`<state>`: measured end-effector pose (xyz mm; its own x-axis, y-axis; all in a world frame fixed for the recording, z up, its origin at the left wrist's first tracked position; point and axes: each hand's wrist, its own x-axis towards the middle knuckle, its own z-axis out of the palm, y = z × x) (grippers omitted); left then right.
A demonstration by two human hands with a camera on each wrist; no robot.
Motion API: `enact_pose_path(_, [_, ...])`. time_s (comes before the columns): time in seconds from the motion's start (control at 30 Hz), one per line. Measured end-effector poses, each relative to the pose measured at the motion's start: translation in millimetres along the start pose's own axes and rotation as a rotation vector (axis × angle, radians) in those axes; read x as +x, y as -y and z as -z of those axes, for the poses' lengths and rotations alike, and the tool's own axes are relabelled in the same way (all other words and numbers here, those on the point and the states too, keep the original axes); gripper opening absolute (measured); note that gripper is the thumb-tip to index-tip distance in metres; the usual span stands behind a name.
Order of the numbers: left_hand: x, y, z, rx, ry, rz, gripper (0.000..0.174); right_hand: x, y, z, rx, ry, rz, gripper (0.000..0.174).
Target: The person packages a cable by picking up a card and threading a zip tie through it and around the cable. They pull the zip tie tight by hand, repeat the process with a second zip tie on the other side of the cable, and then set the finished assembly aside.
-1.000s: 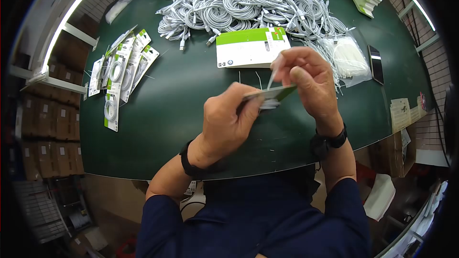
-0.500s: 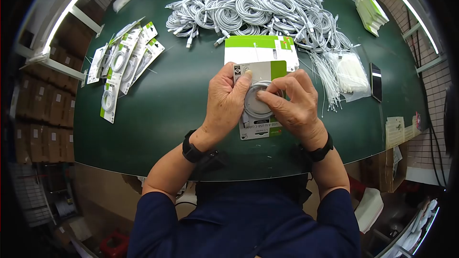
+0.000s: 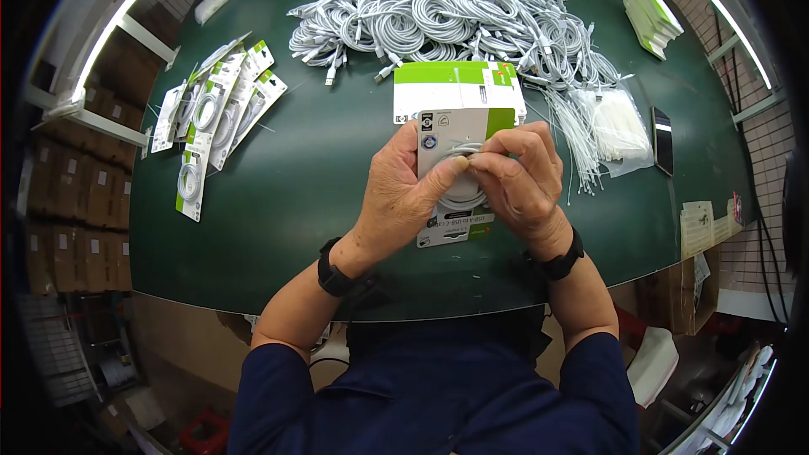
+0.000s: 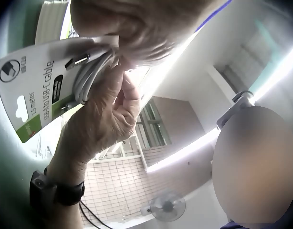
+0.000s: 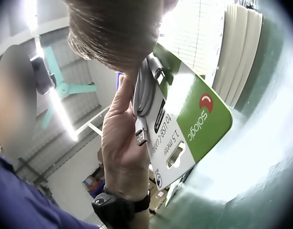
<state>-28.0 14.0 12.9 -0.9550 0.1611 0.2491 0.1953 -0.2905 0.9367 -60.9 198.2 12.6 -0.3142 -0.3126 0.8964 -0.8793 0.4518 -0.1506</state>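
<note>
Head view: left hand [image 3: 398, 190] grips card [image 3: 455, 126], right hand [image 3: 527, 185] pinches coiled cable [image 3: 462, 201], likely fastening it; next calls for snugging.

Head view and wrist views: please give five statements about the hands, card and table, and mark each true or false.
1. The left hand holds the card. True.
2. The coiled cable on the card is black. False: it is pale grey.
3. In the head view, the phone lies right of the bag of ties. True.
4. The right hand touches the phone. False: its fingers are at the coiled cable.
5. The large cable pile lies on the far part of the table. True.
</note>
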Motion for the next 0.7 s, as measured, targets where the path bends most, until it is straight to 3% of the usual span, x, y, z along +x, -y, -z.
enact_pose_path(0.3, [3.1,3.8,5.8,-0.204,-0.091,0.073,0.030,-3.1,15.9,1.1,0.040,0.008,0.008,0.020])
enact_pose_path(0.43, [6.4,7.6,11.8,-0.293,-0.124,0.118,0.029,-5.6,23.0,4.0,0.160,0.117,0.031,0.021])
enact_pose_path(0.7, [5.2,12.4,11.9,-0.212,-0.146,0.076,0.028,-14.9,20.9,-2.5,0.381,0.103,-0.050,0.027])
